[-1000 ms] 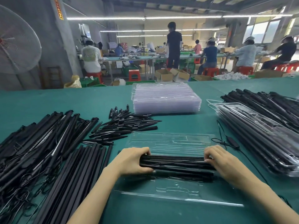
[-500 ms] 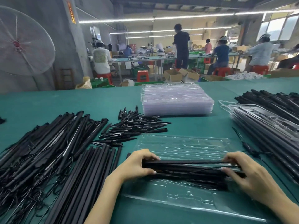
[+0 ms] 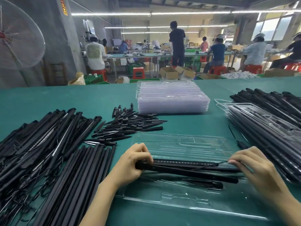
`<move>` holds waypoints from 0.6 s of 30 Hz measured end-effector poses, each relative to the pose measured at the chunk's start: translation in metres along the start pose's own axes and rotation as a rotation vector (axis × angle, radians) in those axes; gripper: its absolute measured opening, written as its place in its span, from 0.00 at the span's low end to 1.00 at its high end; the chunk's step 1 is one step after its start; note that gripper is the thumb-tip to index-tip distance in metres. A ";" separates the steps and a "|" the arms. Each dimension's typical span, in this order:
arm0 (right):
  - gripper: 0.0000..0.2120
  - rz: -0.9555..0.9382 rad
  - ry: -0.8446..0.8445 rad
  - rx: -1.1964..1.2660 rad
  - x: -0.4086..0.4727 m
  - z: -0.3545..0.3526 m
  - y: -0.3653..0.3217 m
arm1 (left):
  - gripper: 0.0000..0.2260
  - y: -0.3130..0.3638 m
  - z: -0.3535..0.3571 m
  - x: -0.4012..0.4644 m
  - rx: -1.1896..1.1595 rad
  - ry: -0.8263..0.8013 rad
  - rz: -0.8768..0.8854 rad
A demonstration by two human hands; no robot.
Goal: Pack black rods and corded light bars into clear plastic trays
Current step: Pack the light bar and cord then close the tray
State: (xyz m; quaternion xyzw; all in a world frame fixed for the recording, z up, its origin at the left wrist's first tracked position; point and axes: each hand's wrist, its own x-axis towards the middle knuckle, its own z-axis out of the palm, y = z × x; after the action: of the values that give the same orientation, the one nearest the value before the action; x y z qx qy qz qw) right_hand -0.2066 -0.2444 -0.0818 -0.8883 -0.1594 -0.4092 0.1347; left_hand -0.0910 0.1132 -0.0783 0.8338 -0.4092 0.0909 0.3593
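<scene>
An open clear plastic tray (image 3: 182, 144) lies in front of me on the green table. Across its middle rests a bundle of black rods and a light bar (image 3: 187, 170) with a thin cord. My left hand (image 3: 130, 165) grips the bundle's left end. My right hand (image 3: 254, 165) holds the right end, its fingers pinching the cord there. One more black rod (image 3: 206, 184) lies in the tray's near half. Both forearms reach in from the bottom edge.
Plain black rods (image 3: 78, 176) and corded light bars (image 3: 32, 141) are heaped at the left. Short black spikes (image 3: 130, 126) lie behind them. A stack of empty trays (image 3: 172, 98) stands at the back. Packed trays (image 3: 263, 132) and more bars (image 3: 267, 101) fill the right.
The camera has swung left, so the table contents sit further right in view. Both hands stay on the bundle's ends; the right hand's fingers now pinch the cord.
</scene>
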 end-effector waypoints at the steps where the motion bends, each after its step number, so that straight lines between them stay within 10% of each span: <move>1: 0.13 0.004 0.060 -0.003 0.000 0.001 -0.002 | 0.22 0.001 0.001 0.001 0.053 0.028 0.036; 8: 0.15 0.169 0.160 0.291 0.006 0.001 -0.025 | 0.21 0.001 0.003 0.003 0.163 0.128 0.150; 18: 0.13 0.037 0.097 -0.091 -0.006 -0.009 0.004 | 0.16 0.004 0.005 0.003 -0.196 0.260 -0.026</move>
State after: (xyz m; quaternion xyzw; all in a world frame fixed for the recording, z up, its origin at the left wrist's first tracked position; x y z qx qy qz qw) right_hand -0.2146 -0.2526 -0.0817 -0.8754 -0.1173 -0.4560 0.1095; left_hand -0.0927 0.1069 -0.0787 0.7811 -0.3553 0.1533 0.4901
